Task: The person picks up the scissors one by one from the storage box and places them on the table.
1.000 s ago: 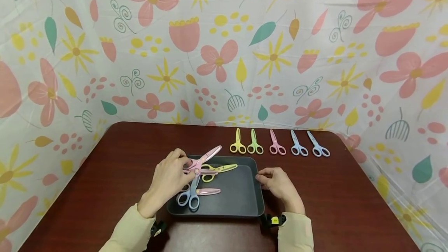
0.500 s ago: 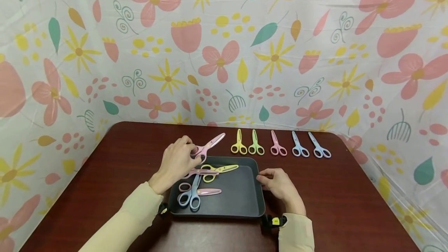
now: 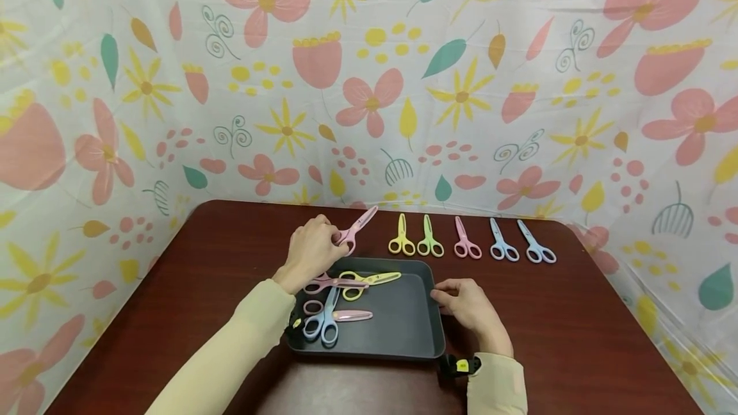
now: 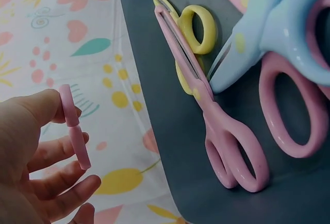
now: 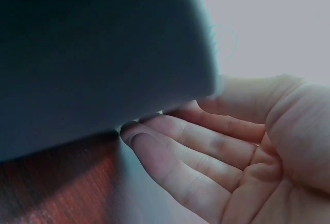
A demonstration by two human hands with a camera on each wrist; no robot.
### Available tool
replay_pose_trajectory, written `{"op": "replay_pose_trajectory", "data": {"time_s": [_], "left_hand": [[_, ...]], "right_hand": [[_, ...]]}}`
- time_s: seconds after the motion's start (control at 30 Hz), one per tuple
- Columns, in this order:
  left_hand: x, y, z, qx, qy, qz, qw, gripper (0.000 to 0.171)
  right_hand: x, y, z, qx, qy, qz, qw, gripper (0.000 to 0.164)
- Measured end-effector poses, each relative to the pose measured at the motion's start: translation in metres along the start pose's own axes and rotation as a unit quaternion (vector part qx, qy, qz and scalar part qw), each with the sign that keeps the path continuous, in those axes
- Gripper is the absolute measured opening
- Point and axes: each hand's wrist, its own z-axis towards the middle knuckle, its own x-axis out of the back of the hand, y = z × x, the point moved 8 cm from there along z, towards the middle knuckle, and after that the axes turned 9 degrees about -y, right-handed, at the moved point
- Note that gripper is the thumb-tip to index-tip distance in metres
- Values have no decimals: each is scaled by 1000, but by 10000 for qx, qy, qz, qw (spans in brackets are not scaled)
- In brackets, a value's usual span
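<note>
My left hand (image 3: pixel 314 250) pinches a pair of pink scissors (image 3: pixel 360 223) by the handle loops, blades pointing up and to the right, above the back left edge of the dark grey tray (image 3: pixel 400 322). In the left wrist view, the handle loops (image 4: pixel 69 110) show edge-on at the fingertips. At the tray's right side, my right hand (image 3: pixel 469 312) holds the wall, thumb at the rim and fingers reaching under it in the right wrist view. Inside the tray lie yellow scissors (image 3: pixel 382 278), pink scissors (image 3: pixel 353 284) overlapping them, and blue scissors (image 3: pixel 330 320) crossing another pink pair (image 3: pixel 357 316).
Along the table's back edge lies a row of scissors with blades pointing away: yellow (image 3: pixel 401 235), green (image 3: pixel 428 239), pink (image 3: pixel 464 241) and two blue pairs (image 3: pixel 501 242). A flowered cloth (image 3: pixel 369 82) hangs behind the brown table (image 3: pixel 576 338).
My left hand has carried the pink scissors from over the tray's left part, up and away toward the back. My right hand stays at the tray's right side.
</note>
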Motion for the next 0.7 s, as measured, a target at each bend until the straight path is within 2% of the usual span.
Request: {"op": "replay_pose_trajectory", "data": {"time_s": [0.27,0.43,0.7], "left_hand": [[-12,-1,16,401,-298,42,9987,29],[-25,1,25,657,-612,115,9959,33],[-49,0,39,1068,-906,443,9892,36]], "right_hand": [[1,-1,-2,-2,5,-25,10000,26],[1,-1,-2,46,-28,-14,10000,28],[0,-2,-1,82,5,-7,10000,26]]}}
